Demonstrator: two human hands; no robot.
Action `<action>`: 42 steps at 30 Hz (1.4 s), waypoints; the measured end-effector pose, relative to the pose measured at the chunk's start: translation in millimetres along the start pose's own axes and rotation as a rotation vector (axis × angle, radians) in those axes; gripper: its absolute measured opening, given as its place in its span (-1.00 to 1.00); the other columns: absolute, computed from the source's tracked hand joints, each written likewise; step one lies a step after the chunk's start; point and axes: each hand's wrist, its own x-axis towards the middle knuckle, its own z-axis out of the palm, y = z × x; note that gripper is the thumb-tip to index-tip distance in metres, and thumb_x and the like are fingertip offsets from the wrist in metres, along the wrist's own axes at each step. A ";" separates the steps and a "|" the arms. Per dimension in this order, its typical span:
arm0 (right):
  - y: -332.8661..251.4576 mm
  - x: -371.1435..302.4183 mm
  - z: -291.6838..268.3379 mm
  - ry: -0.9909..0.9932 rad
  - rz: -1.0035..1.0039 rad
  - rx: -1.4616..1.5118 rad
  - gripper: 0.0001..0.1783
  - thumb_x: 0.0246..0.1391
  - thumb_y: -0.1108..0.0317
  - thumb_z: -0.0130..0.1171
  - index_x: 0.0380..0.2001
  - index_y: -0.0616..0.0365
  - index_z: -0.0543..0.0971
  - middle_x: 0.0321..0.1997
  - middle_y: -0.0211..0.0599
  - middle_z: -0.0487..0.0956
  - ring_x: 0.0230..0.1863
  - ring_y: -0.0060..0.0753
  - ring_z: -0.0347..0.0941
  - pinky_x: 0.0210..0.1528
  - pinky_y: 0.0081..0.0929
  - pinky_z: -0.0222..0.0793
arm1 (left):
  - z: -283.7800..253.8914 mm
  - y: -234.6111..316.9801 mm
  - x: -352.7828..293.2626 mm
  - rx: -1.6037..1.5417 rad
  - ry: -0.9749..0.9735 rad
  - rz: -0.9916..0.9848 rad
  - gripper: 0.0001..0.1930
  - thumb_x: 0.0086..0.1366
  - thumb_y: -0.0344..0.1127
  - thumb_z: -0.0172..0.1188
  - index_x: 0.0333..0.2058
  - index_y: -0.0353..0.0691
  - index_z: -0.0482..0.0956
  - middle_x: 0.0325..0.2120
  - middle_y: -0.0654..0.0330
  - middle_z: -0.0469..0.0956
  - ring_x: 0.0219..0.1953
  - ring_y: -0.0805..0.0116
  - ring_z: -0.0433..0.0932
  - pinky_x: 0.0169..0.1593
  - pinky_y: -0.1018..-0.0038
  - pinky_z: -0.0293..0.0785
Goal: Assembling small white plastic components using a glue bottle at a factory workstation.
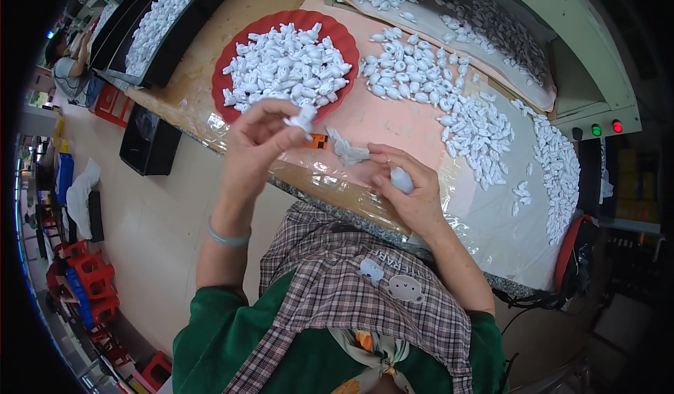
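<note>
My left hand is raised over the table's near edge, just below the red bowl. Its thumb and fingers pinch a small white figurine. To the right, my right hand is closed around a small pale bottle-like thing. Only its rounded end shows; the rest is hidden in the palm. A crumpled white tissue lies by my right fingertips; I cannot tell whether they touch it. Many similar white figurines fill the scalloped red bowl beyond my left hand.
White rounded pieces, pointed pieces and slender pieces lie in groups on the right. A grey-green machine housing with lit buttons borders the back right. A black tray of white pieces stands far left. A small orange item lies near the bowl.
</note>
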 end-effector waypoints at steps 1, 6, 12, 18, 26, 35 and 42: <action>-1.9 -4.1 -4.0 -0.021 0.067 0.036 -0.75 0.05 0.63 0.12 -0.15 0.34 0.52 0.00 -0.14 0.51 -0.28 -0.45 0.57 -0.34 -0.66 0.50 | -6.9 5.4 8.0 0.100 0.077 0.053 -0.74 0.13 -0.53 0.24 -0.18 -0.35 0.48 -0.34 0.18 0.54 -0.33 0.46 0.54 -0.22 0.57 0.48; -7.1 -26.0 -18.0 -0.020 0.121 -0.027 -0.81 0.06 0.61 0.13 -0.21 0.32 0.54 -0.21 -0.22 0.57 -0.34 -0.52 0.57 -0.38 -0.69 0.47 | -19.6 6.8 47.0 1.308 0.179 0.542 -0.70 0.05 -0.51 0.29 -0.18 -0.29 0.53 -0.18 0.15 0.51 -0.21 0.26 0.52 -0.14 0.41 0.45; -12.3 -47.5 -33.2 0.059 0.152 -0.081 -0.84 0.05 0.62 0.13 -0.25 0.32 0.54 -0.23 -0.21 0.57 -0.36 -0.52 0.56 -0.40 -0.67 0.48 | 50.0 -27.1 60.8 1.196 -0.063 0.756 -0.72 -0.04 -0.53 0.20 -0.26 -0.29 0.54 -0.22 0.10 0.49 -0.19 0.11 0.47 -0.16 0.35 0.46; -10.2 -55.1 -35.4 0.095 0.164 -0.072 -0.84 0.00 0.63 0.16 -0.29 0.33 0.54 -0.31 -0.19 0.58 -0.39 -0.46 0.59 -0.34 -0.60 0.50 | 82.7 -63.7 74.1 1.367 -0.233 0.608 -0.78 0.01 -0.56 0.06 -0.30 -0.40 0.52 -0.22 0.01 0.50 -0.19 0.09 0.52 -0.21 0.37 0.51; -14.4 -62.8 -36.6 0.103 0.157 -0.043 -0.86 0.02 0.65 0.13 -0.29 0.33 0.54 -0.28 -0.24 0.55 -0.40 -0.52 0.53 -0.41 -0.68 0.44 | 94.8 -76.9 77.8 1.516 -0.128 0.603 -0.90 -0.05 -0.54 0.07 -0.47 -0.30 0.43 -0.42 0.06 0.42 -0.31 0.16 0.48 -0.36 0.38 0.47; -9.1 -68.7 -40.0 0.188 0.237 -0.029 -0.88 0.04 0.63 0.12 -0.30 0.33 0.53 -0.31 -0.26 0.56 -0.42 -0.56 0.52 -0.46 -0.72 0.38 | 77.1 -37.7 42.5 0.792 -0.216 0.336 -0.78 0.10 -0.56 0.16 -0.22 -0.33 0.51 -0.28 0.10 0.45 -0.31 0.18 0.55 -0.31 0.41 0.50; -26.3 -53.1 -22.1 0.322 0.228 0.096 -0.85 0.05 0.61 0.12 -0.26 0.32 0.51 -0.33 -0.28 0.54 -0.49 -0.60 0.46 -0.48 -0.74 0.31 | 75.2 -35.9 14.2 0.030 -0.546 -0.011 -0.80 0.19 -0.61 0.14 -0.20 -0.35 0.57 -0.21 0.23 0.47 -0.14 0.50 0.47 -0.07 0.60 0.43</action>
